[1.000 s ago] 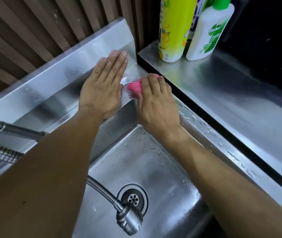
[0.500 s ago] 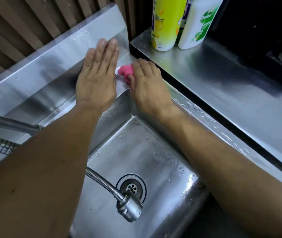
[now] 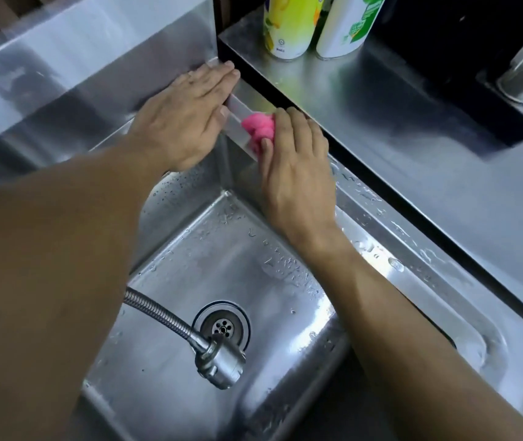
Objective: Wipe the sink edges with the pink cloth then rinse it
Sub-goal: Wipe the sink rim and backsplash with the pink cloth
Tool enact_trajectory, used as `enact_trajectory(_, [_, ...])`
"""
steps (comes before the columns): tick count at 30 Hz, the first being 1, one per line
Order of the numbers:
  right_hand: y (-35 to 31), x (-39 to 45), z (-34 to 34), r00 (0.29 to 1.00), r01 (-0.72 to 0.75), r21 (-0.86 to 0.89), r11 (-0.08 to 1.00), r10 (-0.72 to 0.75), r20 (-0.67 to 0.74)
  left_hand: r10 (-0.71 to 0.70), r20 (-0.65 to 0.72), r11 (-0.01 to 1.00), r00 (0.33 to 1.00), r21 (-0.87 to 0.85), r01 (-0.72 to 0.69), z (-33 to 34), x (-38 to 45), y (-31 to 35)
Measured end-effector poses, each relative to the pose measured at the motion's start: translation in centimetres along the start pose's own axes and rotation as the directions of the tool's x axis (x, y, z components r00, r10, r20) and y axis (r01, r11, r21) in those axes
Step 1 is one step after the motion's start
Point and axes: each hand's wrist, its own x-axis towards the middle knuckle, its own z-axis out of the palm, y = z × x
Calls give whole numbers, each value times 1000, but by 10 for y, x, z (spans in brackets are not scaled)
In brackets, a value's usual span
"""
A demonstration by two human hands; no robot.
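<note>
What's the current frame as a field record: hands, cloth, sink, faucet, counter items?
left hand: left hand lies flat, fingers straight, on the back rim at the far right corner
right hand: right hand presses the bunched pink cloth onto the right rim
sink: stainless steel sink, water drops on rim and basin, round drain uncovered
faucet: flexible metal hose sprayer head hangs over the basin, no water seen running
counter: yellow bottle and white bottle with green label stand side by side
stage: wiping, rinse not yet done
</note>
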Motion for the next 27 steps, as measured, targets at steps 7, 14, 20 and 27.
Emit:
enact_trajectory(7, [-19,7,9,989,-132,-15,991,131,-66,13,12,1000,1000,-14,-13,-7,-3,8])
enact_trajectory(14, [4,-26,-12,994,-103,72,992,106,-38,-6,29,1000,1000,-19,7,-9,-6,9])
enact_trajectory(20, [-12,-6,-5,991,-134,39,990,135,-17,-14,10,1000,1000,-19,14,-6,-7,10])
enact_trajectory(27, [4,-5,-11,981,187,3,982,-187,-43,-6,-24,1000,1000,-16,6,-6,-7,10])
